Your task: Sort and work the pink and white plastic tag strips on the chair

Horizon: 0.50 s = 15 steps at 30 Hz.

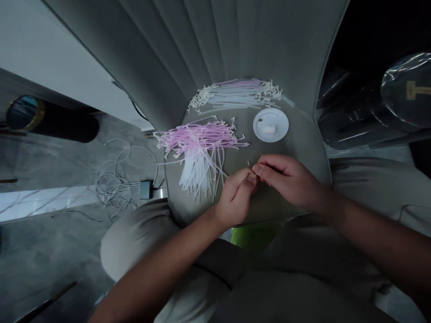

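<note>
My left hand (237,195) and my right hand (286,179) meet fingertip to fingertip over the front of the chair seat, both closed in a pinch. What they pinch is too small and covered to name. Left of them lies a pile of thin pink tubes (202,137) with small white end pieces, and a fan of white tubes (197,175) spreads toward me from it. Farther back rests a bundle of pale tubes (235,95) with white fittings at both ends. Beyond my right hand sits a round white dish (278,117) with a small whitish block (270,129) in it.
A grey chair seat (303,143) with a ribbed backrest (215,40) carries everything. On the floor at left are a coiled cable (112,179) and a small dark box (146,189). Something bright green (254,235) shows below the seat's front edge. Clear plastic wrapping (411,85) is at right.
</note>
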{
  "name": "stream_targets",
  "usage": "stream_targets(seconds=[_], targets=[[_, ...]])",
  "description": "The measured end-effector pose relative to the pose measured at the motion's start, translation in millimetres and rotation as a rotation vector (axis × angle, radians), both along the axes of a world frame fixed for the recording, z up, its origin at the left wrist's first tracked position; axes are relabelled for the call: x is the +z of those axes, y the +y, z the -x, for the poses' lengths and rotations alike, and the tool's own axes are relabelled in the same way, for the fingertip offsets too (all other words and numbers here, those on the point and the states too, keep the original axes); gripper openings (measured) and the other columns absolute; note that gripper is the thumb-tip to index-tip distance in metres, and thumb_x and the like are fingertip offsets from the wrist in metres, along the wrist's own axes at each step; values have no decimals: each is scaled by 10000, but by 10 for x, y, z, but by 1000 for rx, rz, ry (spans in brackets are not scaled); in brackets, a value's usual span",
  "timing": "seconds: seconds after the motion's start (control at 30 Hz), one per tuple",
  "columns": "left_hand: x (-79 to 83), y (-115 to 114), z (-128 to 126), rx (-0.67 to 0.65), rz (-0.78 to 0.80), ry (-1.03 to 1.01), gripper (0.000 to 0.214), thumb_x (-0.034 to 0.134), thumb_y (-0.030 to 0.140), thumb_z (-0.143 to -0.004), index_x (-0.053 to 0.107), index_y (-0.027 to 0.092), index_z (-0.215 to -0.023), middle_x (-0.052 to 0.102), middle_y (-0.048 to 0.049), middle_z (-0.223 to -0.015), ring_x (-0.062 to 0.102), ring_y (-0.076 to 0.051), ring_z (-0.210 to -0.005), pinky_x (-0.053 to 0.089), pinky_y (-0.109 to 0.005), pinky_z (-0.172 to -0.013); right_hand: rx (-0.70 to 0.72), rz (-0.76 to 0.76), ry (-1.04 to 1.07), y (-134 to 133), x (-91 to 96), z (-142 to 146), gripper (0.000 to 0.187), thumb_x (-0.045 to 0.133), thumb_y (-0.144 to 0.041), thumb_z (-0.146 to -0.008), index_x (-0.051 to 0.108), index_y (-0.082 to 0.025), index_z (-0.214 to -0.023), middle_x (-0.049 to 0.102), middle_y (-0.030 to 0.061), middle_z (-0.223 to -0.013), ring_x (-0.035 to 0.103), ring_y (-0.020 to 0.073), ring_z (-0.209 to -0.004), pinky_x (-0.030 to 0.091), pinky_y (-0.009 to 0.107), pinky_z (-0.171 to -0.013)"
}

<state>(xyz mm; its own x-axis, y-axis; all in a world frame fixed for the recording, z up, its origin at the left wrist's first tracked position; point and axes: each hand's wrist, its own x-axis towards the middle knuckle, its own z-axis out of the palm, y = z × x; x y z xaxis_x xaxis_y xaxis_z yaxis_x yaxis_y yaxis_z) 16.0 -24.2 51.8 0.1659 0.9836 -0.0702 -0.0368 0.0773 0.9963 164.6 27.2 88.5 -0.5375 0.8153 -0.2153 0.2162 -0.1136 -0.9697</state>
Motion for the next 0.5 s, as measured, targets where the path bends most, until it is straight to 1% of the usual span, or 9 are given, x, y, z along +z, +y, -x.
stream_targets(seconds=[0.07,0.17,0.37,0.5], targets=[[-16,2,7,0,-4,3,384,384,392,-983,379,197,-652,403,28,-622,380,-110,-592,336,-277,-575,16,-24,-27,3,-2,-9,321,493,-322,-961,503,-175,-675,442,-45,-634,412,88,-626,315,251,-564],[-18,30,27,-11,-68,76,380,372,365,-993,383,195,-653,401,33,-620,380,-105,-589,327,-276,-574,18,-51,-47,2,-9,-15,330,491,-320,-962,483,-179,-664,434,-44,-629,410,90,-626,317,252,-570],[85,124,64,-56,-269,331,321,361,291,-998,418,195,-697,442,34,-641,426,-98,-587,332,-264,-569,-62,-111,-61,0,-17,-12,366,482,-355,-969,415,-191,-649,374,-50,-619,356,86,-592,288,258,-538],[117,125,58,-77,-336,416,281,363,249,-995,440,193,-730,466,34,-650,446,-92,-582,323,-256,-552,-103,-146,-67,-29,-36,3,396,476,-374,-972,389,-194,-631,372,-51,-597,357,85,-579,283,263,-533]])
